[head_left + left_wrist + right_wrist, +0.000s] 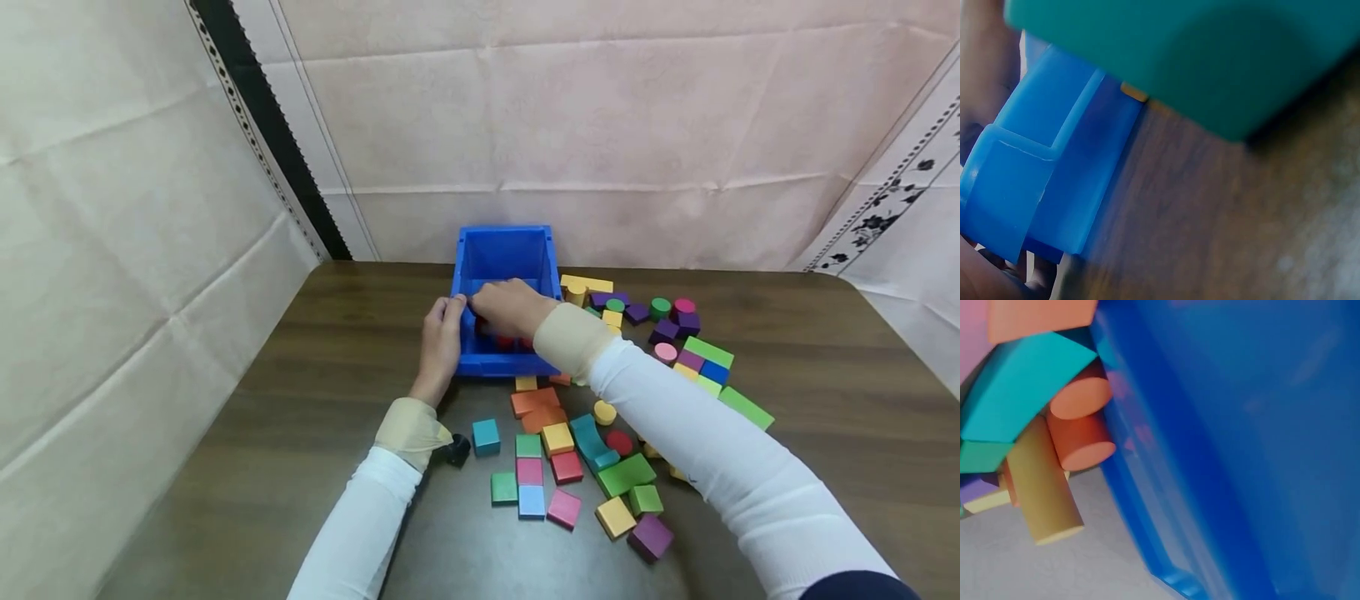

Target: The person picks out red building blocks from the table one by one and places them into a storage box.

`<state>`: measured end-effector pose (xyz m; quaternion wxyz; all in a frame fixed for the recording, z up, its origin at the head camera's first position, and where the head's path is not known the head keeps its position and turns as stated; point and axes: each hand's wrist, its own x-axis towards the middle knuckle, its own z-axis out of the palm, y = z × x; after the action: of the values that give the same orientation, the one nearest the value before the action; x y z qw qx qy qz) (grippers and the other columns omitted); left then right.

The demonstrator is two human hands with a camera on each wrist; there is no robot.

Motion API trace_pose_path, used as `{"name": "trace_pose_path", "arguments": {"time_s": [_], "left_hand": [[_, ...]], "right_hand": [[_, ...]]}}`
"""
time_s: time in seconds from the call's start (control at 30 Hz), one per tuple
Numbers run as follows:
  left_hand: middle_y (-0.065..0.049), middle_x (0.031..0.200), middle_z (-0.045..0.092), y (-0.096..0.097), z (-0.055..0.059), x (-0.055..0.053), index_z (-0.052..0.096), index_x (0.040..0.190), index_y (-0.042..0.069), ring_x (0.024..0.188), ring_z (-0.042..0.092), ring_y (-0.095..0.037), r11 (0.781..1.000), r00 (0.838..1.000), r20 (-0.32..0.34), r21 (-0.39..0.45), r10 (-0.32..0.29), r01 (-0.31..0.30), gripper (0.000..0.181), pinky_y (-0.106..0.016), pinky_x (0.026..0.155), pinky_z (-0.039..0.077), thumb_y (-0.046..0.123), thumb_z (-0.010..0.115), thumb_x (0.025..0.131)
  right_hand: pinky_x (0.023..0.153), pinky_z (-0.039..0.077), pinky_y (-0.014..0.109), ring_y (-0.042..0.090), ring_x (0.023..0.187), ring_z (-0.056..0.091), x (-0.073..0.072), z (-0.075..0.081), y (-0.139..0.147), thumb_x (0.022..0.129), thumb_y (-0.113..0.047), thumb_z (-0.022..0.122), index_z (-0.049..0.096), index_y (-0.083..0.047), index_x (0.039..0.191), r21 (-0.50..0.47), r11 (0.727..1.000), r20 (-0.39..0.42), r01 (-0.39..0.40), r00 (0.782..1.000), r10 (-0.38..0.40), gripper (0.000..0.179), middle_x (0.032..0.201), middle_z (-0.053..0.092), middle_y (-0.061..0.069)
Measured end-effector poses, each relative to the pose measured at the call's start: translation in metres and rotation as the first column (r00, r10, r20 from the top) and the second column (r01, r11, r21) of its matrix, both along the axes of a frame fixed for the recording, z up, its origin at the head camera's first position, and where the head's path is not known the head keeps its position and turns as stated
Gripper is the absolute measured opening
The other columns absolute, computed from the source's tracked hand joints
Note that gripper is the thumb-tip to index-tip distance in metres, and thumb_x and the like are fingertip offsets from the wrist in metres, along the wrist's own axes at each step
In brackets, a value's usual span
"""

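Observation:
A blue plastic bin (504, 367) stands near the far edge of the table, with a few red blocks (506, 342) in its front part. My left hand (441, 337) grips the bin's left wall; in the left wrist view its fingers (991, 275) are at the wall's lower end. Over the inside of the bin, my right hand (512, 308) reaches across to the left wall, close to the left hand. Its fingertips are hidden, so whether it holds a block does not show. The right wrist view shows the bin's wall and bare blue inside (1285, 456).
Many coloured blocks lie in front and right of the bin, among them a light-blue cube (486, 437) by the left wrist, a teal curved block (592, 442) and a purple block (650, 537). A yellow cylinder (1045, 481) and orange cylinders (1082, 440) lie beside the bin.

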<state>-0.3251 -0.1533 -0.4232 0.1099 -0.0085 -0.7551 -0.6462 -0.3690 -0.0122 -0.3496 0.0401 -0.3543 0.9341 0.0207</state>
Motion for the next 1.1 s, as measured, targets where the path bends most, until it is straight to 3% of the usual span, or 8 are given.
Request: {"name": "trace_pose_path", "arguments": {"time_s": [0.3,0.5,0.7,1.1], "left_hand": [[-0.004,0.086,0.042,0.004,-0.002,0.004,0.056,0.107,-0.005,0.081,0.044,-0.022,1.000,1.000,0.027,-0.003,-0.003,0.003,0.054,-0.037,0.075,0.034,0.048,0.044,0.109],[-0.003,0.084,0.041,0.002,-0.001,0.000,0.055,0.105,-0.004,0.078,0.043,-0.020,1.000,1.000,0.010,-0.001,0.003,-0.003,0.054,-0.035,0.074,0.034,0.048,0.044,0.109],[-0.004,0.084,0.041,-0.002,-0.001,-0.001,0.055,0.105,-0.002,0.078,0.043,-0.020,1.000,1.000,0.016,0.001,-0.003,0.003,0.052,-0.035,0.074,0.034,0.049,0.043,0.109],[-0.008,0.089,0.043,0.000,0.000,-0.001,0.055,0.114,-0.005,0.088,0.048,-0.028,1.000,0.999,0.026,0.000,-0.028,0.028,0.058,-0.036,0.078,0.036,0.051,0.041,0.110]], "right_hand": [[0.101,0.056,0.046,0.026,0.107,0.072,0.000,-0.009,0.003,0.104,-0.029,0.069,0.071,-0.010,0.130,-0.039,0.999,0.071,0.035,0.997,-0.033,0.033,0.119,0.075,0.010],[0.098,0.058,0.046,0.026,0.107,0.071,0.000,-0.002,0.005,0.103,-0.031,0.070,0.069,-0.009,0.133,-0.055,0.998,0.020,0.030,0.999,-0.029,0.037,0.119,0.074,0.010],[0.102,0.055,0.046,0.028,0.118,0.069,0.001,0.009,0.005,0.103,-0.032,0.071,0.064,-0.008,0.142,-0.058,0.998,-0.013,0.010,1.000,-0.010,0.046,0.130,0.072,0.011],[0.105,0.054,0.048,0.029,0.125,0.066,0.017,0.021,0.017,0.103,-0.034,0.069,0.062,-0.010,0.146,-0.090,0.996,-0.050,-0.016,0.999,0.011,0.050,0.137,0.068,0.011]]}}
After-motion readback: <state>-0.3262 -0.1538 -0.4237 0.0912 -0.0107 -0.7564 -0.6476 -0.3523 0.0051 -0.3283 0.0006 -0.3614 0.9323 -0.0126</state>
